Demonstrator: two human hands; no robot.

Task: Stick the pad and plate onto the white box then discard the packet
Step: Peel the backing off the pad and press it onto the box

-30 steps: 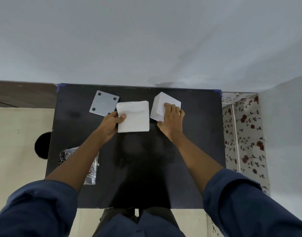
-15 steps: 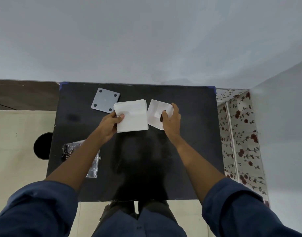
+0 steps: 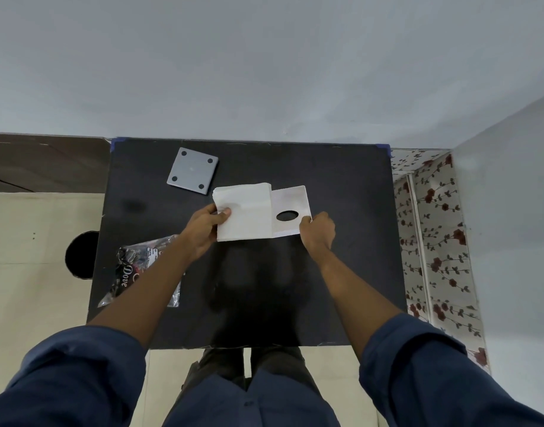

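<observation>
A white square pad (image 3: 244, 211) lies on the black table (image 3: 350, 257), and my left hand (image 3: 203, 229) grips its left edge. Touching its right side is the white box (image 3: 290, 197), with a face with an oval hole turned up. My right hand (image 3: 317, 232) holds the box at its near right corner. The grey square plate (image 3: 192, 170), with a dark dot near each corner, lies flat at the back left, apart from both hands. A clear packet (image 3: 132, 272) printed "Dove" lies at the left, partly hidden under my left forearm.
The table stands against a pale wall at the back. To its left is a cream floor with a dark round object (image 3: 80, 255). A flower-patterned surface (image 3: 434, 241) runs along the right side.
My right hand has turned the white box over, so its face with the oval hole now shows, and brought it against the pad. My left hand has kept hold of the pad.
</observation>
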